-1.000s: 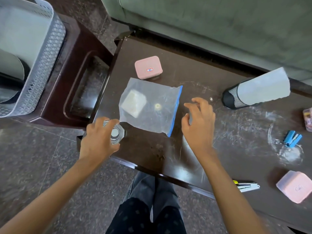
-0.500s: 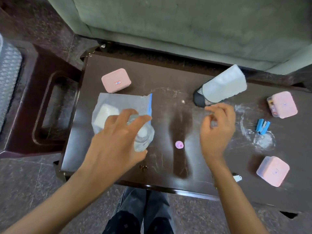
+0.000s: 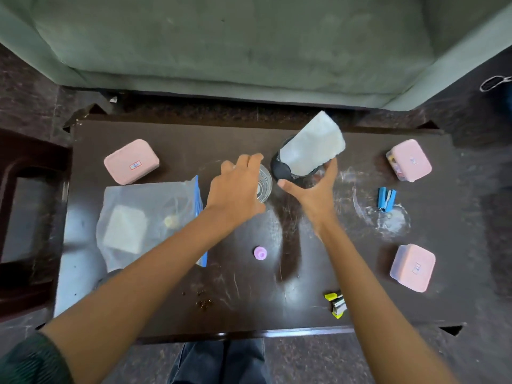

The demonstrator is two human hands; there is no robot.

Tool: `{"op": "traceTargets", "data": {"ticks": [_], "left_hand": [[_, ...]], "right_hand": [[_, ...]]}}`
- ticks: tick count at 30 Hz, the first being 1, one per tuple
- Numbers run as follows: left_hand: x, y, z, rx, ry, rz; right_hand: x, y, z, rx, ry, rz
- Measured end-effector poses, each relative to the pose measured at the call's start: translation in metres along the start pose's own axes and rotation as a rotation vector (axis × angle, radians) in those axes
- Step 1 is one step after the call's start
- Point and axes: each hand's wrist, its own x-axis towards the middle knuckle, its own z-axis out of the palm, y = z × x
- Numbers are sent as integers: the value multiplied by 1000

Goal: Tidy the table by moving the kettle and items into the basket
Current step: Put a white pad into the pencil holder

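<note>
1. The table [image 3: 249, 309] is crowded, and neither the basket nor the kettle is in view, so I judge there is much left to tidy.
2. The black mesh cup [image 3: 282, 173] sits at 12 o'clock from the table's middle, with a white sheet [image 3: 313, 145] poking out. My right hand [image 3: 315, 192] is spread wide at its base, not yet closed. I should grip the mesh, not the sheet.
3. The glass [image 3: 264, 184] is at 9 o'clock, just beside the cup. My left hand [image 3: 235, 189] curls over its rim, so I should avoid knocking them together.
</note>
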Motion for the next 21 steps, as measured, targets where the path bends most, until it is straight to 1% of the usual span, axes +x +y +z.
{"op": "traceTargets", "data": {"ticks": [6, 14, 18, 21], "left_hand": [[14, 0, 3, 87, -16, 63], [18, 3, 9, 189, 30, 136], [19, 2, 15, 184, 51, 149], [16, -5, 19, 139, 102, 167]], "right_hand": [[16, 4, 10, 65, -26, -11], [10, 6, -3, 6, 30, -45], [-7, 14, -16, 8, 45, -42], [-20, 22, -22, 45, 41, -43]]}}
